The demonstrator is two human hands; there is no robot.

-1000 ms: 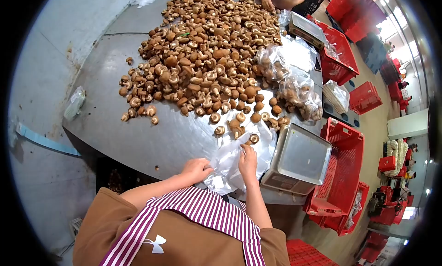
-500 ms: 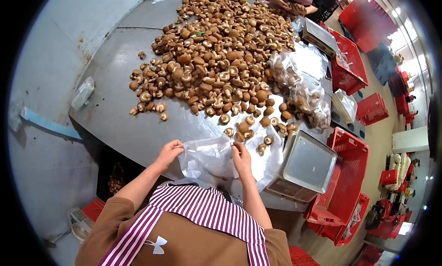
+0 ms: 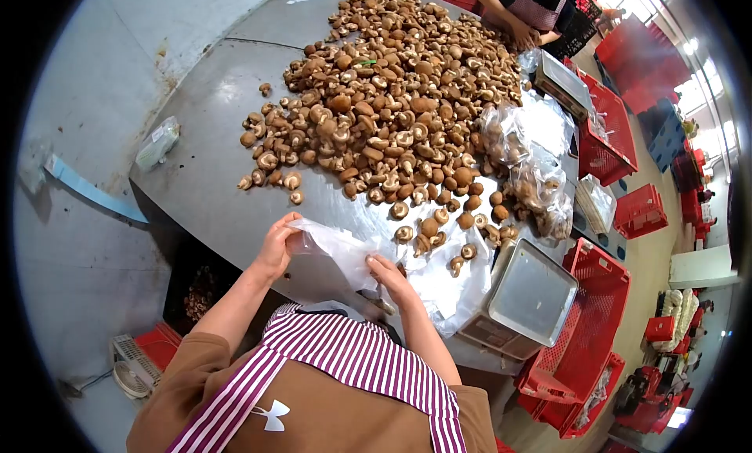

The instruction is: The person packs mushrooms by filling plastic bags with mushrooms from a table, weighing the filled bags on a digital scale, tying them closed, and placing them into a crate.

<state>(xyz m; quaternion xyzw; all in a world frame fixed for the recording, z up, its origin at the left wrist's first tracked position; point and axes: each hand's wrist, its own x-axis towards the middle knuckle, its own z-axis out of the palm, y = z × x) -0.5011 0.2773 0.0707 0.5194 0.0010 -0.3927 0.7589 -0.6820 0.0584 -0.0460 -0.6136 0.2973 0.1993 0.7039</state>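
Note:
A clear plastic bag [image 3: 335, 251] is stretched between my hands over the near edge of the steel table. My left hand [image 3: 278, 248] pinches its upper left corner. The fingers of my right hand [image 3: 387, 277] close on its right side. Just right of that hand, more clear plastic bags [image 3: 448, 290] lie flat, with a few shiitake mushrooms [image 3: 457, 263] on top. Beyond my hands spreads a large heap of brown shiitake mushrooms [image 3: 403, 100]. Whether anything is inside the held bag I cannot tell.
A metal scale [image 3: 536, 290] stands at the right edge, beside red crates [image 3: 583, 327]. Bags filled with mushrooms [image 3: 540, 188] lie behind it. Across the table a co-worker's hands [image 3: 526, 36] are at the heap. A plastic packet [image 3: 158, 143] lies near the left wall.
Both hands have shifted the bag, its left corner raised and the sheet now slanting down to the right. My right hand has come lower and left. The camera view has shifted slightly.

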